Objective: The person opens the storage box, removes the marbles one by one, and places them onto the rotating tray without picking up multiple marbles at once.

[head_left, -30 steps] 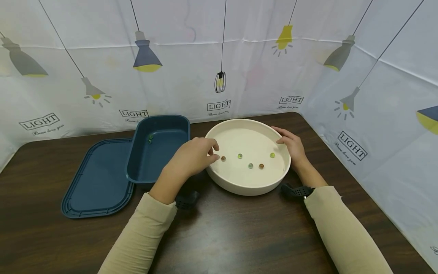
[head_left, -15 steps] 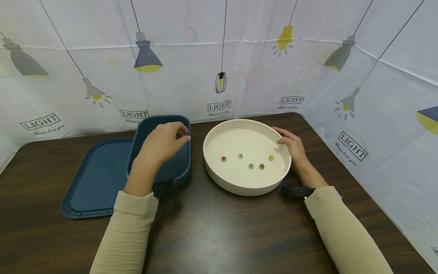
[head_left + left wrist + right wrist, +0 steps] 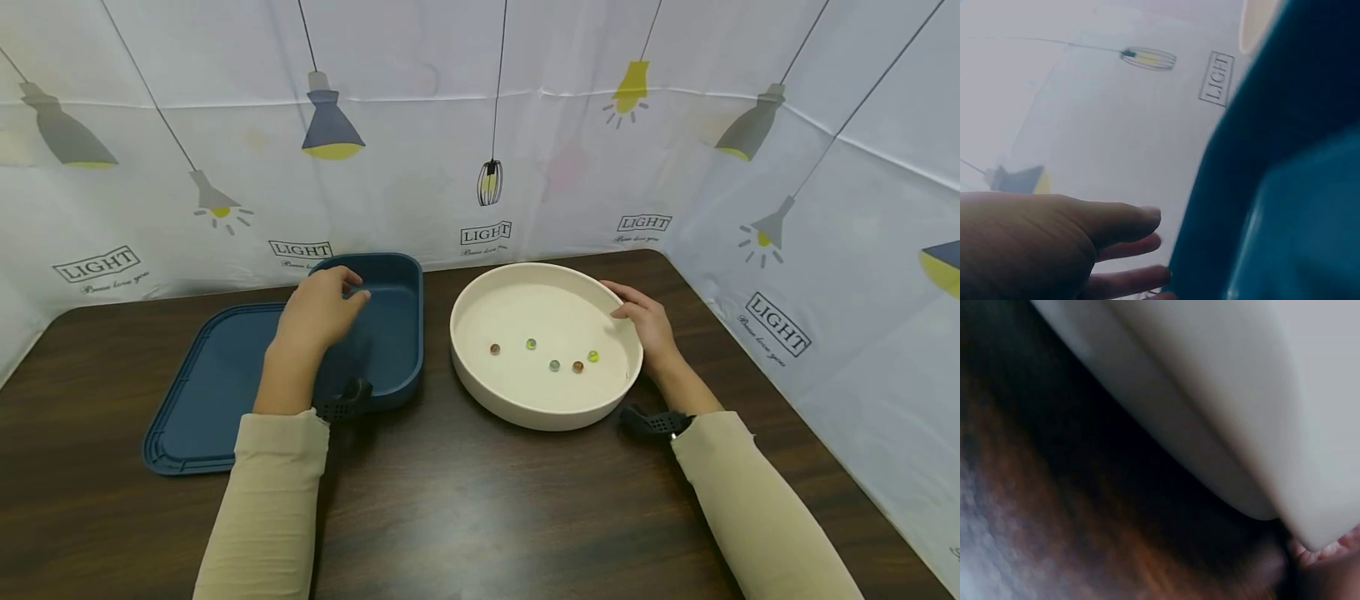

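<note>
My left hand (image 3: 318, 307) hovers over the left side of a deep blue rectangular container (image 3: 418, 333). A gap shows between its thumb and fingers, and no object is seen between them. In the left wrist view, the fingers (image 3: 1129, 278) reach out close by the container's blue wall (image 3: 1210, 162). My right hand (image 3: 648, 327) grips the right rim of a round cream dish (image 3: 536, 304), thumb over the edge. Inside the dish lie several glass marbles, among them a brown one (image 3: 495, 349), a pale green one (image 3: 531, 343) and a yellow-green one (image 3: 593, 356).
A flat blue lid (image 3: 202, 400) lies left of the container, partly behind the left forearm. Dark wooden table (image 3: 465, 508) spreads in front. A white printed curtain (image 3: 420, 158) stands close behind and to the right.
My left hand has moved left from the cream dish to above the blue container, its fingers now farther apart. The yellow-green marble has rolled nearer the brown one. The right hand stays on the rim.
</note>
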### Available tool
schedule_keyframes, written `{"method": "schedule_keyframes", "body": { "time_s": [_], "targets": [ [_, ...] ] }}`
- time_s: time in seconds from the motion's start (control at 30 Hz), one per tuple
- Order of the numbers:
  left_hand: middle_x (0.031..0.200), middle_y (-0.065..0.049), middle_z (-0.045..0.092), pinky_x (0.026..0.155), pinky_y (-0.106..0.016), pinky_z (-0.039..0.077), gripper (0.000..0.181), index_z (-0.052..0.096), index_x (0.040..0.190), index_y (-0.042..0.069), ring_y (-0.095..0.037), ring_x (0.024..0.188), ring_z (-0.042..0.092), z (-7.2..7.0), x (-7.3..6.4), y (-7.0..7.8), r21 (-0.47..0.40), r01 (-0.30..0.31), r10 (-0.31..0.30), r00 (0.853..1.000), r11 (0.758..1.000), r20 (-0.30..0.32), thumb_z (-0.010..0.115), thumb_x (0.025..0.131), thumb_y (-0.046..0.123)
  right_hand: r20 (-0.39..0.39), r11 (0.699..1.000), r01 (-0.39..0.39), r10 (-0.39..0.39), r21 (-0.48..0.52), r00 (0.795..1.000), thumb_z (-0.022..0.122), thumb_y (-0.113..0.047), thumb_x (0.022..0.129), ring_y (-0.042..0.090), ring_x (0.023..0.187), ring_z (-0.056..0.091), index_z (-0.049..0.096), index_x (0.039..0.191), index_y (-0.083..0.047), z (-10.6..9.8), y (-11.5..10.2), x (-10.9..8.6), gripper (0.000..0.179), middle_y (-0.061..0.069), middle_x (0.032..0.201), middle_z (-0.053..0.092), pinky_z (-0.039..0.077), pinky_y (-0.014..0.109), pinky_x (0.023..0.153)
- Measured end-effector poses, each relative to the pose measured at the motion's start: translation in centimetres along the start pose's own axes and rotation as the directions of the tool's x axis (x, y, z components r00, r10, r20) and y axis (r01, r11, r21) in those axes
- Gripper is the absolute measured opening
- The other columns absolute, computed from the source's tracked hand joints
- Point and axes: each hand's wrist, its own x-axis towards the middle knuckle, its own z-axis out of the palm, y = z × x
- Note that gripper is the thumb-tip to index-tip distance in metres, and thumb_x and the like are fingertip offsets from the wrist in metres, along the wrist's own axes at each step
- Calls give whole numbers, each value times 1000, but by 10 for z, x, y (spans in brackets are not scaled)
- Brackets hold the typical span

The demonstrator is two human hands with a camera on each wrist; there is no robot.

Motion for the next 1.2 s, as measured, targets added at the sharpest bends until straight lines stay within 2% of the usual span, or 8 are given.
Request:
{"method": "schedule_keyframes", "body": {
  "time_s": [0.07, 0.3, 0.47, 0.6, 0.77, 0.97, 1.2],
  "targets": [
    [149, -24, 49, 107, -62, 43, 48, 48, 147, 5, -45, 135, 48, 3, 3, -4, 4, 18, -18, 1000, 1000, 15, 51, 106, 30, -2, 1000, -1, 1, 2, 1000, 42, 6, 92, 8, 116, 60, 52, 147, -6, 0, 0, 0, 57, 4, 144, 55, 54, 15, 88],
    [160, -30, 29, 113, -64, 36, 64, 26, 158, 3, -49, 143, 37, 14, 14, -20, 12, 50, -51, 988, 999, 147, 49, 107, 34, 2, 1000, 0, 0, 7, 1000, 42, 7, 92, 9, 116, 60, 51, 148, -5, 0, 0, 0, 58, 5, 145, 55, 54, 15, 88],
    [162, -28, 26, 115, -65, 33, 65, 25, 159, 4, -48, 146, 32, 17, 17, -25, -27, 46, -43, 990, 999, 132, 48, 107, 34, 3, 1000, 3, -3, 4, 1000, 43, 7, 91, 8, 114, 61, 51, 148, -5, 0, -1, -1, 58, 5, 143, 56, 54, 15, 87],
    [161, -27, 32, 114, -64, 36, 63, 28, 158, 3, -48, 144, 37, 19, 18, -26, -46, 43, -38, 993, 998, 110, 48, 107, 34, 5, 1000, 4, -4, -1, 1000, 44, 7, 91, 8, 113, 61, 51, 147, -5, 1, -1, -1, 58, 5, 142, 56, 55, 15, 86],
    [157, -29, 37, 110, -61, 41, 63, 29, 157, 0, -47, 138, 44, 22, 19, -22, -21, 79, -77, 993, 997, 89, 47, 107, 34, 0, 1000, 6, -6, -3, 1000, 44, 7, 91, 7, 112, 62, 51, 148, -5, 0, 0, 0, 58, 3, 140, 57, 55, 16, 85],
    [159, -29, 33, 111, -61, 40, 65, 28, 157, -1, -48, 139, 43, 26, 20, -21, -14, 137, -134, 984, 991, 118, 45, 107, 37, -7, 1000, 5, -5, -15, 1000, 43, 7, 91, 6, 111, 62, 51, 148, -6, -1, 1, 0, 58, 2, 139, 58, 55, 16, 86],
    [162, -27, 30, 113, -62, 37, 67, 26, 158, 0, -47, 141, 41, 27, 24, -26, -9, 158, -155, 976, 987, 152, 47, 106, 37, -10, 1000, 15, -15, -18, 1000, 44, 7, 90, 6, 110, 63, 52, 147, -5, 1, 1, 0, 59, -1, 133, 61, 55, 16, 84]
  ]
}}
